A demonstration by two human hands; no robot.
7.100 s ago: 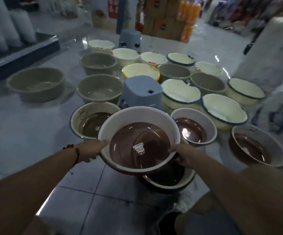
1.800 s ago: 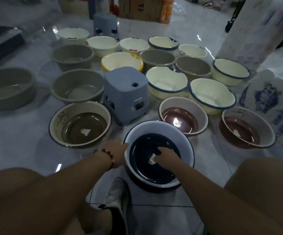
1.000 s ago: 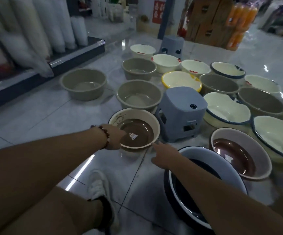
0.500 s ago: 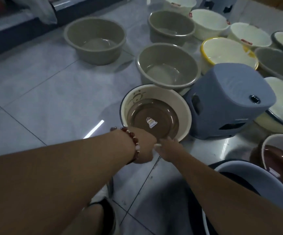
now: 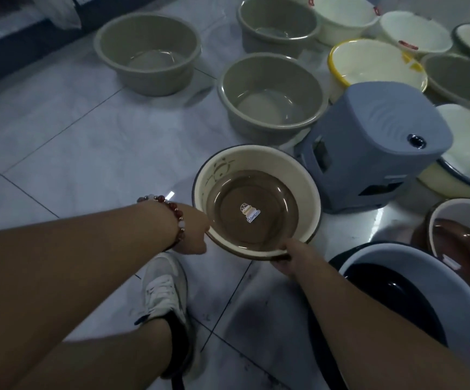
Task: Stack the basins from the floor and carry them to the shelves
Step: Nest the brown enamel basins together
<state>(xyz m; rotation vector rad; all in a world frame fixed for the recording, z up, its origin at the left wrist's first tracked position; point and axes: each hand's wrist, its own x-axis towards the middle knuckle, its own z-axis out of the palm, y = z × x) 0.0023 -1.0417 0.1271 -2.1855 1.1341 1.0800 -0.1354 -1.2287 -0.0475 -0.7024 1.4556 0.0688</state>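
Gripping cream basin [image 5: 257, 204], brown inside, both hands [image 5: 193, 233]

Head-worn view, looking down, floor [image 5: 59, 142] near

From my remote view, bare floor tiles [image 5: 67, 153] open a wide lane across the left of the frame; a grey-blue stool [image 5: 368, 144] blocks the centre right; olive basins [image 5: 270, 94] crowd the top; a dark-bottomed basin [image 5: 414, 291] fills the lower right.
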